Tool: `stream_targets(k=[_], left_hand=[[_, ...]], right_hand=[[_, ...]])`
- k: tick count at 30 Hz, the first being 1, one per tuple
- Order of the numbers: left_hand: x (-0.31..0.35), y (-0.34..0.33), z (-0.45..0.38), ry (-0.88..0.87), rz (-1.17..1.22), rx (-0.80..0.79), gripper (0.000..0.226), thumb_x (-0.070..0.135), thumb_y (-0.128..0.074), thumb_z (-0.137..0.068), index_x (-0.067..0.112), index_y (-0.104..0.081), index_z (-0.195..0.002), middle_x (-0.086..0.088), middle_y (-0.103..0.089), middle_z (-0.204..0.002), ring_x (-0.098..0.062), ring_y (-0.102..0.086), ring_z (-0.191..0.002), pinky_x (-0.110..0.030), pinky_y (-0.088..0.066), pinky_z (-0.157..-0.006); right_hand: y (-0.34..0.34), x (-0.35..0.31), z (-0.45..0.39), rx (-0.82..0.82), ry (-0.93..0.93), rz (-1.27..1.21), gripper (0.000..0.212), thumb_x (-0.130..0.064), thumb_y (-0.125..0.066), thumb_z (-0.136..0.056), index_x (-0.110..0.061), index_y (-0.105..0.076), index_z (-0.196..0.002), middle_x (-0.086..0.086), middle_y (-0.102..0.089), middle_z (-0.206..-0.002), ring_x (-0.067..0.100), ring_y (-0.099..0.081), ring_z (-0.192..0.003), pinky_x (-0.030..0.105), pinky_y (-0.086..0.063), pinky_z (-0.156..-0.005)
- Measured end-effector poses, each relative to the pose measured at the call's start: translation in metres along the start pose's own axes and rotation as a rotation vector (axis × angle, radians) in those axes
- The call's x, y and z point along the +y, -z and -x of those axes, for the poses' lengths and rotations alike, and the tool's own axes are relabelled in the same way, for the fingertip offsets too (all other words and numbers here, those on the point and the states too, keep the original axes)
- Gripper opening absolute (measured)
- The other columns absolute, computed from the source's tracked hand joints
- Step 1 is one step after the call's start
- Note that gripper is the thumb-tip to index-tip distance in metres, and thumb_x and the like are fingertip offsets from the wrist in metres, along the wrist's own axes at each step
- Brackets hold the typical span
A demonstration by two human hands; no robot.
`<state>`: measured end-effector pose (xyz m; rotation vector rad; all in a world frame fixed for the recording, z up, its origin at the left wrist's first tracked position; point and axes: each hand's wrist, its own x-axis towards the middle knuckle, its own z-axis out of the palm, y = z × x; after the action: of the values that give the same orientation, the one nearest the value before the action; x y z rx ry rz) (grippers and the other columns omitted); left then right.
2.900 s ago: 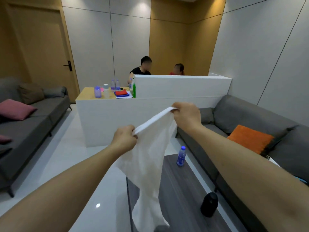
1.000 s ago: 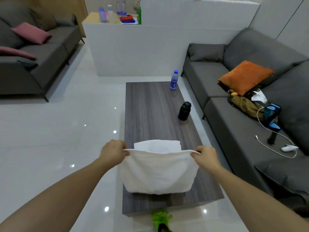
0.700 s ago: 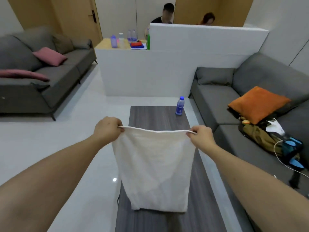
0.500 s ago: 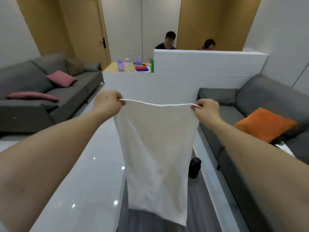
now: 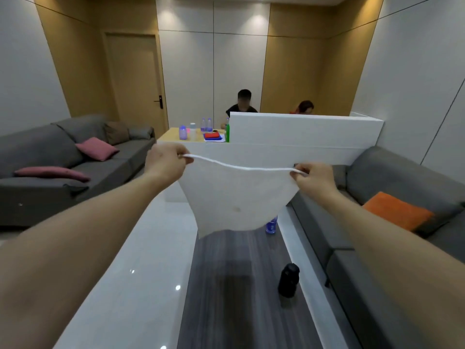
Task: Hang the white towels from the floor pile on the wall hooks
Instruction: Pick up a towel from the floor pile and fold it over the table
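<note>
Since half a second ago, our white towel (image 5: 236, 197) has billowed up, its lower edge now lifted clear above the dark wood coffee table (image 5: 239, 285). We hold it spread in midair by its top corners, left hand (image 5: 167, 162) and right hand (image 5: 314, 178) each pinching one. Beneath it stand a black bottle (image 5: 288, 280) and, half hidden, a water bottle (image 5: 271, 225).

Water bottle (image 5: 271, 226) on the coffee table (image 5: 241, 285), upper part behind the white towel (image 5: 236, 197).
</note>
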<state>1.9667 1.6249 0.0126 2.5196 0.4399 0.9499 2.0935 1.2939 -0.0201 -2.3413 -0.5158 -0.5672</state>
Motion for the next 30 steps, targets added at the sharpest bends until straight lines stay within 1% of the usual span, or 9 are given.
stream_targets(k=[3,6,9,12,15,19,24,27,30], left_hand=[[-0.025,-0.017,0.053,0.066,0.01,-0.128,0.003,0.03,-0.074,-0.084,0.029,-0.075,-0.082,0.005,-0.07,-0.084,-0.014,-0.058,-0.08,-0.025,-0.038,-0.068],[-0.053,-0.036,0.121,0.109,-0.03,-0.273,0.01,0.03,-0.073,-0.083,0.032,-0.07,-0.073,0.007,-0.065,-0.076,-0.017,-0.058,-0.078,-0.025,-0.037,-0.062],[-0.081,-0.048,0.196,0.152,-0.079,-0.434,0.008,0.03,-0.07,-0.086,0.025,-0.075,-0.082,0.008,-0.062,-0.07,-0.012,-0.056,-0.069,-0.023,-0.034,-0.053],[-0.103,-0.053,0.268,0.175,-0.113,-0.593,0.01,0.03,-0.069,-0.086,0.022,-0.076,-0.086,0.009,-0.059,-0.066,-0.009,-0.054,-0.065,-0.02,-0.032,-0.051],[-0.119,-0.056,0.33,0.221,-0.108,-0.71,0.009,0.03,-0.07,-0.087,0.022,-0.076,-0.087,0.008,-0.06,-0.07,-0.01,-0.055,-0.066,-0.019,-0.033,-0.052],[-0.139,-0.061,0.397,0.24,-0.121,-0.855,0.01,0.032,-0.07,-0.087,0.023,-0.075,-0.091,0.006,-0.064,-0.078,-0.009,-0.057,-0.073,-0.021,-0.039,-0.06],[-0.154,-0.074,0.438,0.266,-0.123,-0.969,0.007,0.033,-0.072,-0.084,0.026,-0.074,-0.084,0.008,-0.066,-0.08,-0.011,-0.06,-0.079,-0.024,-0.041,-0.066],[-0.161,-0.09,0.441,0.294,-0.16,-0.981,0.013,0.034,-0.07,-0.084,0.031,-0.066,-0.073,0.007,-0.064,-0.077,-0.016,-0.06,-0.08,-0.025,-0.04,-0.064],[-0.171,-0.111,0.442,0.338,-0.192,-0.989,0.015,0.036,-0.067,-0.084,0.032,-0.062,-0.071,0.005,-0.063,-0.08,-0.018,-0.059,-0.083,-0.026,-0.04,-0.065]], right_hand=[[-0.019,0.016,0.054,-0.101,-0.067,0.033,0.01,-0.018,-0.068,-0.085,-0.015,-0.076,-0.082,0.003,-0.071,-0.076,0.019,-0.061,-0.073,0.023,-0.035,-0.06],[-0.039,0.031,0.122,-0.238,-0.178,0.044,0.009,-0.018,-0.068,-0.085,-0.015,-0.076,-0.081,0.002,-0.069,-0.075,0.018,-0.06,-0.072,0.024,-0.037,-0.061],[-0.054,0.04,0.197,-0.373,-0.303,0.04,0.009,-0.017,-0.07,-0.084,-0.019,-0.073,-0.076,0.0,-0.067,-0.073,0.018,-0.061,-0.072,0.024,-0.04,-0.061],[-0.06,0.045,0.272,-0.487,-0.38,0.056,0.009,-0.017,-0.068,-0.084,-0.017,-0.072,-0.076,0.002,-0.067,-0.076,0.018,-0.062,-0.075,0.026,-0.043,-0.061],[-0.063,0.05,0.336,-0.612,-0.418,0.098,0.012,-0.018,-0.068,-0.084,-0.012,-0.072,-0.074,0.005,-0.067,-0.074,0.02,-0.063,-0.075,0.031,-0.048,-0.066],[-0.069,0.06,0.409,-0.77,-0.474,0.154,0.027,-0.019,-0.068,-0.085,-0.026,-0.06,-0.06,-0.004,-0.06,-0.063,0.014,-0.06,-0.067,0.022,-0.04,-0.053],[-0.082,0.081,0.453,-0.887,-0.529,0.176,0.02,-0.023,-0.067,-0.086,-0.022,-0.066,-0.066,-0.005,-0.064,-0.067,0.006,-0.06,-0.065,0.017,-0.038,-0.051],[-0.098,0.094,0.45,-0.91,-0.559,0.175,0.017,-0.025,-0.066,-0.087,-0.019,-0.07,-0.071,-0.003,-0.067,-0.071,0.01,-0.064,-0.069,0.025,-0.053,-0.06],[-0.125,0.11,0.441,-0.925,-0.576,0.196,0.018,-0.028,-0.064,-0.086,-0.016,-0.072,-0.075,0.0,-0.069,-0.075,0.014,-0.064,-0.071,0.032,-0.056,-0.067]])
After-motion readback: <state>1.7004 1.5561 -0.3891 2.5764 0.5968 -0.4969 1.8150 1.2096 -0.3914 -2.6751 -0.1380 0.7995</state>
